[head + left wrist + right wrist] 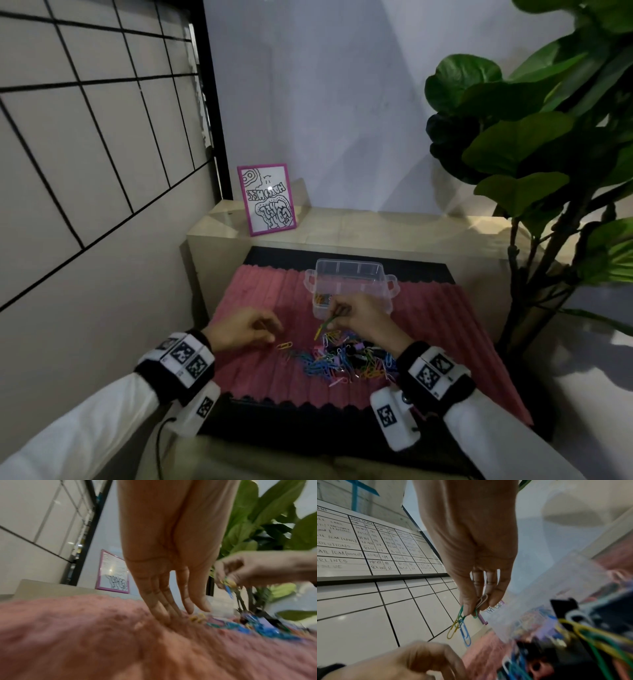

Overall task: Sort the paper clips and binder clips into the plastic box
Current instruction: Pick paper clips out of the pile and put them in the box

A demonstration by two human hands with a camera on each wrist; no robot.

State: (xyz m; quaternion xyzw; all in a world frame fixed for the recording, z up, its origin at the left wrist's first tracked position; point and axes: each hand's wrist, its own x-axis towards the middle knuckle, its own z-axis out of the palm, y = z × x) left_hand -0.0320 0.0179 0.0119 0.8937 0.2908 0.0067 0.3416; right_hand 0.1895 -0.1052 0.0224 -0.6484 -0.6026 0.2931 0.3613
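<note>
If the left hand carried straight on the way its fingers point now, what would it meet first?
Probably the pink ridged mat: in the left wrist view the left hand has straight fingers angled down at it. An orange paper clip lies just beyond; depth is unclear.

An office: a whiteboard [373, 550] of handwritten figures (gridded by marker), beside a potted plant [534, 137].

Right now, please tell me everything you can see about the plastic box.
The plastic box is clear, rectangular and lidless, with a latch handle at each short end. It stands upright on the pink ribbed mat, beyond the pile of clips. A few coloured clips lie inside at its near left. The right hand hovers just before it.
</note>
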